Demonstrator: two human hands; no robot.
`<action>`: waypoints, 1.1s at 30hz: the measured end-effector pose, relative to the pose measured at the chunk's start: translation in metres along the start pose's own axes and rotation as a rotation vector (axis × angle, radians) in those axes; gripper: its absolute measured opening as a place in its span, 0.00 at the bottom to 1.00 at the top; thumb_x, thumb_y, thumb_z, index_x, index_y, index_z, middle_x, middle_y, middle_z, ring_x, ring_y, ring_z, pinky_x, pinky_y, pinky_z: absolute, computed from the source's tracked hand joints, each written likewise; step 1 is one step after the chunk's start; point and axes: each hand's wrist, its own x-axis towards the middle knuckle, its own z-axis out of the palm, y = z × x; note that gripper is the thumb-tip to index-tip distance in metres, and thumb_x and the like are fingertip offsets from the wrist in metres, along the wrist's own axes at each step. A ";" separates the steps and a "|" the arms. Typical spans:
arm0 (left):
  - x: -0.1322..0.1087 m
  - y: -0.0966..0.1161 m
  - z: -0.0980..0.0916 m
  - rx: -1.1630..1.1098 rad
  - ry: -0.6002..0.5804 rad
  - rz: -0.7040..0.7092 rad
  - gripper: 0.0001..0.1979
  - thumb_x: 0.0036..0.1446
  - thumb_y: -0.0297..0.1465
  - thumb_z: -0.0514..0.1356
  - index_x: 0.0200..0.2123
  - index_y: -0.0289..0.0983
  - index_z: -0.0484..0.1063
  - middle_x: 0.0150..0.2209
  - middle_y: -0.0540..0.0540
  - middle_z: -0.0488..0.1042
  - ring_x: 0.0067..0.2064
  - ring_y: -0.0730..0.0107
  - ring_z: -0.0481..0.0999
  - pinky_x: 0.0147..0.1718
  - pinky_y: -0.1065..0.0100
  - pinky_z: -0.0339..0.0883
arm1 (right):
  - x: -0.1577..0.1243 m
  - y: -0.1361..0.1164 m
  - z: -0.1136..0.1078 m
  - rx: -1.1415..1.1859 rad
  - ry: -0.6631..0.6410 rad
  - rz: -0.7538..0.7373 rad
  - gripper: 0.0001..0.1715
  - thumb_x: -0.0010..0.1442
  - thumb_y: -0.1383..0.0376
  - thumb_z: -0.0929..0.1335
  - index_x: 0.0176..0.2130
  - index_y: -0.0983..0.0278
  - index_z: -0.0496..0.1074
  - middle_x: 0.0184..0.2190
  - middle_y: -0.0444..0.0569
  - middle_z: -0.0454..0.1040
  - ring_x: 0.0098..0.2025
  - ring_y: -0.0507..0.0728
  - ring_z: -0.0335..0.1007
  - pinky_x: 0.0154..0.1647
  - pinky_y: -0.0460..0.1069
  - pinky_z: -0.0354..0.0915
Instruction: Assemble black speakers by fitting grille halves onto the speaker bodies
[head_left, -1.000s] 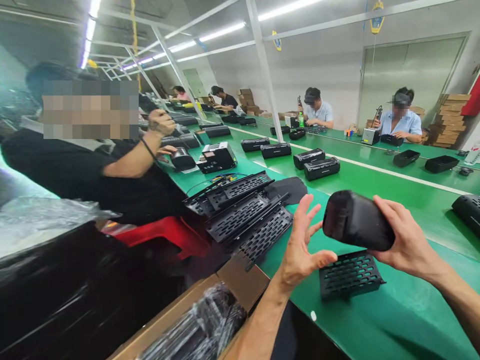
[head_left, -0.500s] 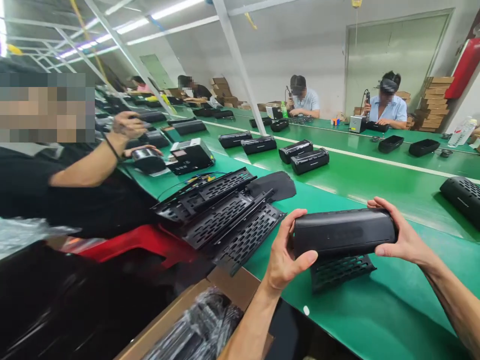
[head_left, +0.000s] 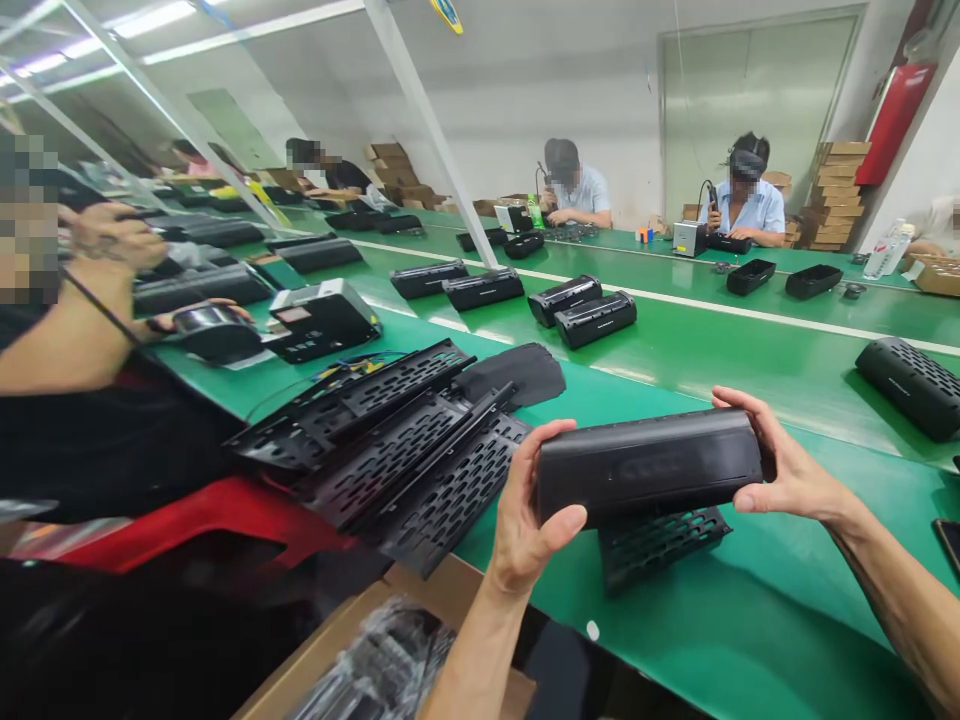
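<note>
Between my two hands I hold a black speaker housing [head_left: 649, 468] above the green tabletop. My left hand [head_left: 529, 510] grips its left end, thumb along the lower front edge and fingers behind. Around the right end curls my right hand [head_left: 780, 465], its thumb at the lower front corner. Under the housing, a black perforated grille panel [head_left: 667, 550] lies on the table, partly hidden by it. Several more grille panels [head_left: 450, 480] are piled to the left of my left hand, beside a flat dark mesh piece [head_left: 517, 375].
Finished-looking black housings [head_left: 596, 320] stand on the green belt [head_left: 720, 350] ahead. At lower left sits a cardboard box [head_left: 337, 640] with plastic-wrapped parts. A co-worker's arm [head_left: 67, 310] is at far left, near a grey-black device [head_left: 326, 318]. More people work across the belt.
My view has turned slightly to the right, so the surroundings shift left. Both hands still hold the housing, which has tilted a little, its right end higher.
</note>
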 end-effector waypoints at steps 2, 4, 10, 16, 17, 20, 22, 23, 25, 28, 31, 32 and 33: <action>0.001 0.006 -0.003 0.007 0.000 0.035 0.39 0.48 0.47 0.71 0.62 0.42 0.69 0.61 0.39 0.73 0.52 0.51 0.75 0.49 0.57 0.72 | -0.001 -0.007 0.001 0.031 -0.003 0.010 0.61 0.51 0.36 0.78 0.71 0.55 0.57 0.68 0.59 0.64 0.67 0.70 0.65 0.64 0.62 0.67; 0.001 0.012 -0.005 0.038 -0.001 0.063 0.39 0.49 0.47 0.70 0.62 0.42 0.68 0.62 0.39 0.72 0.56 0.47 0.74 0.53 0.55 0.71 | -0.003 -0.013 0.004 0.035 0.030 0.019 0.56 0.52 0.38 0.78 0.69 0.54 0.60 0.67 0.57 0.66 0.65 0.70 0.68 0.60 0.60 0.70; 0.003 0.007 -0.003 0.084 -0.015 0.018 0.39 0.52 0.50 0.68 0.63 0.39 0.67 0.63 0.37 0.71 0.60 0.44 0.73 0.57 0.53 0.69 | -0.002 -0.011 0.008 0.052 0.105 0.046 0.49 0.53 0.39 0.78 0.65 0.52 0.64 0.63 0.55 0.70 0.60 0.69 0.72 0.56 0.59 0.72; 0.003 -0.002 0.004 0.010 -0.133 -0.117 0.50 0.50 0.52 0.71 0.70 0.41 0.58 0.65 0.35 0.67 0.60 0.44 0.73 0.58 0.52 0.69 | -0.003 -0.001 -0.001 -0.027 0.063 0.052 0.52 0.59 0.40 0.75 0.72 0.52 0.54 0.69 0.57 0.63 0.65 0.68 0.67 0.62 0.60 0.68; 0.002 0.000 0.006 0.016 -0.131 -0.108 0.48 0.49 0.51 0.72 0.69 0.42 0.59 0.64 0.36 0.68 0.59 0.45 0.73 0.58 0.52 0.69 | -0.004 0.000 -0.001 -0.066 0.066 0.038 0.54 0.58 0.40 0.75 0.72 0.52 0.54 0.70 0.57 0.62 0.66 0.69 0.66 0.63 0.60 0.68; 0.001 0.002 0.014 0.034 -0.080 -0.052 0.42 0.49 0.49 0.72 0.64 0.43 0.63 0.61 0.39 0.70 0.55 0.50 0.74 0.55 0.55 0.69 | -0.006 0.004 0.003 -0.137 0.141 -0.015 0.55 0.53 0.41 0.78 0.69 0.53 0.58 0.67 0.56 0.64 0.63 0.69 0.68 0.62 0.60 0.68; 0.001 0.000 0.018 0.030 -0.043 -0.038 0.41 0.48 0.48 0.72 0.62 0.43 0.65 0.60 0.41 0.70 0.54 0.52 0.74 0.54 0.56 0.69 | -0.005 0.008 0.008 -0.128 0.207 -0.018 0.50 0.53 0.42 0.79 0.66 0.53 0.61 0.65 0.55 0.66 0.60 0.68 0.70 0.59 0.59 0.70; 0.001 -0.002 0.020 0.027 -0.031 -0.043 0.41 0.48 0.48 0.72 0.62 0.43 0.65 0.60 0.41 0.70 0.53 0.52 0.73 0.54 0.57 0.68 | -0.004 0.010 0.009 -0.113 0.227 -0.007 0.49 0.53 0.42 0.79 0.64 0.53 0.62 0.64 0.54 0.67 0.59 0.67 0.70 0.58 0.58 0.71; 0.002 -0.006 0.021 0.027 -0.022 -0.079 0.41 0.50 0.49 0.72 0.63 0.42 0.65 0.60 0.41 0.70 0.54 0.51 0.73 0.55 0.56 0.68 | -0.001 0.014 0.011 -0.078 0.238 0.040 0.48 0.52 0.42 0.79 0.63 0.53 0.63 0.63 0.54 0.68 0.57 0.67 0.71 0.56 0.58 0.72; 0.004 -0.011 0.020 0.016 -0.078 -0.157 0.46 0.51 0.51 0.71 0.68 0.41 0.61 0.60 0.39 0.71 0.58 0.46 0.73 0.58 0.54 0.68 | 0.002 0.016 0.006 -0.042 0.200 0.147 0.50 0.51 0.41 0.79 0.63 0.55 0.63 0.59 0.54 0.70 0.54 0.66 0.73 0.54 0.58 0.73; 0.006 -0.012 0.015 -0.020 -0.171 -0.187 0.56 0.49 0.52 0.73 0.73 0.39 0.54 0.61 0.37 0.72 0.60 0.42 0.73 0.60 0.51 0.68 | 0.002 0.013 -0.004 -0.057 0.141 0.221 0.52 0.52 0.40 0.77 0.66 0.56 0.60 0.58 0.55 0.71 0.54 0.66 0.74 0.53 0.58 0.73; 0.007 -0.012 0.014 -0.021 -0.185 -0.187 0.57 0.48 0.53 0.73 0.74 0.38 0.54 0.60 0.37 0.73 0.60 0.41 0.73 0.60 0.51 0.68 | 0.001 0.012 -0.007 -0.071 0.109 0.216 0.55 0.52 0.40 0.78 0.68 0.56 0.58 0.59 0.56 0.70 0.55 0.67 0.73 0.55 0.58 0.73; 0.008 -0.013 0.013 -0.014 -0.188 -0.186 0.57 0.49 0.53 0.73 0.74 0.37 0.54 0.59 0.37 0.74 0.60 0.41 0.74 0.60 0.51 0.68 | 0.000 0.012 -0.010 -0.093 0.072 0.201 0.58 0.51 0.40 0.78 0.69 0.56 0.57 0.61 0.56 0.69 0.57 0.68 0.73 0.56 0.59 0.72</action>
